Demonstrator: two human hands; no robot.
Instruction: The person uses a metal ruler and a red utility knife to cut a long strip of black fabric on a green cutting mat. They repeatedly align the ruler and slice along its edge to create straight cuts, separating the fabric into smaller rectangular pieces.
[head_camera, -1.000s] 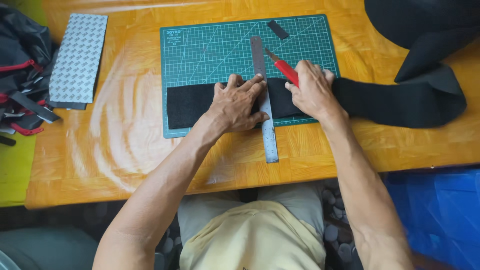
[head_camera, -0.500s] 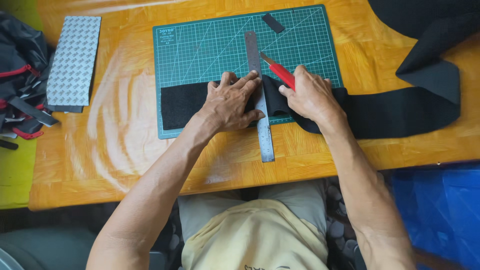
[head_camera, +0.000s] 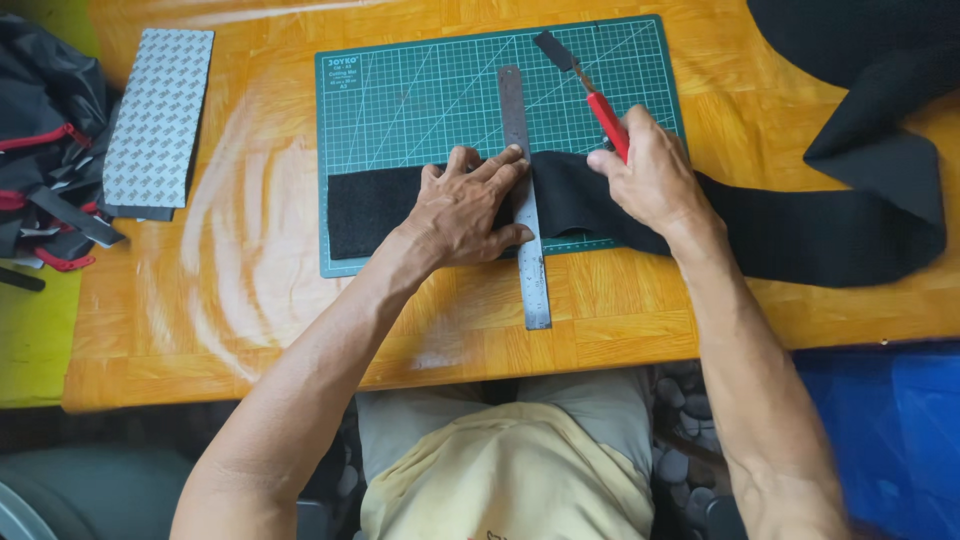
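A long black fabric strip (head_camera: 790, 235) lies across the green cutting mat (head_camera: 420, 100) on the orange wooden table. A steel ruler (head_camera: 515, 110) lies over the strip, running front to back. My left hand (head_camera: 465, 205) presses flat on the ruler and the fabric just left of it. My right hand (head_camera: 650, 175) rests on the fabric right of the ruler and grips a red-handled cutter (head_camera: 607, 118), its blade pointing toward the far side of the mat.
A small black fabric scrap (head_camera: 553, 48) lies at the mat's far edge. More black fabric (head_camera: 850, 50) is heaped at the back right. A grey patterned sheet (head_camera: 155, 120) and a black-and-red bag (head_camera: 45, 150) sit at the left.
My right hand with the cutter has shifted to the right, away from the ruler. My left hand stays pressed on the ruler and the fabric.
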